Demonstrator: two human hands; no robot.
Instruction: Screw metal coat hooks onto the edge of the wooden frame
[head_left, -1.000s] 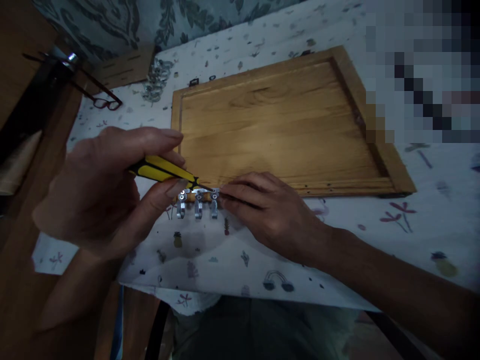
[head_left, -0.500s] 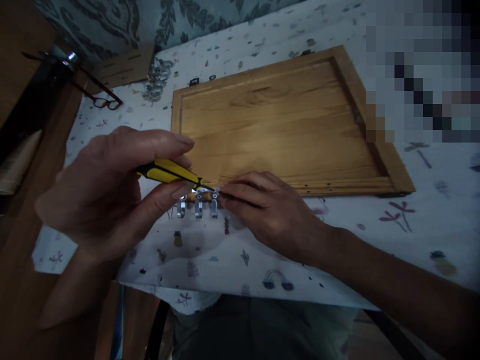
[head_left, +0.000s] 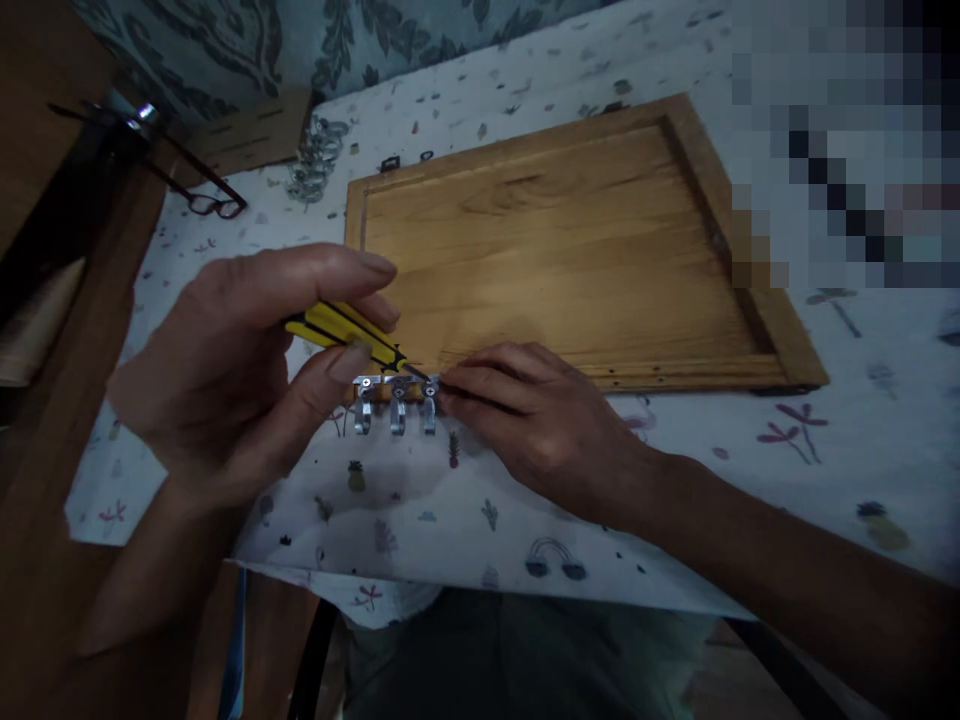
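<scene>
My left hand [head_left: 247,390] is closed round a yellow and black screwdriver [head_left: 349,335]. Its tip points at the rightmost of three silver metal hooks [head_left: 396,405] fixed along the near edge of a wooden panel [head_left: 555,240]. My right hand [head_left: 536,420] rests on the cloth just right of the hooks, fingers pressed together against the panel's edge beside the rightmost hook. What those fingertips pinch, if anything, is hidden.
A patterned white cloth [head_left: 450,510] covers the table. At the back left lie red-framed glasses [head_left: 206,200], a pile of metal hooks [head_left: 311,160] and a small wooden board [head_left: 247,140]. A blurred-out patch sits at the upper right.
My left hand has shifted right and slightly up with the screwdriver, which has turned in the fingers. The right hand has stayed put.
</scene>
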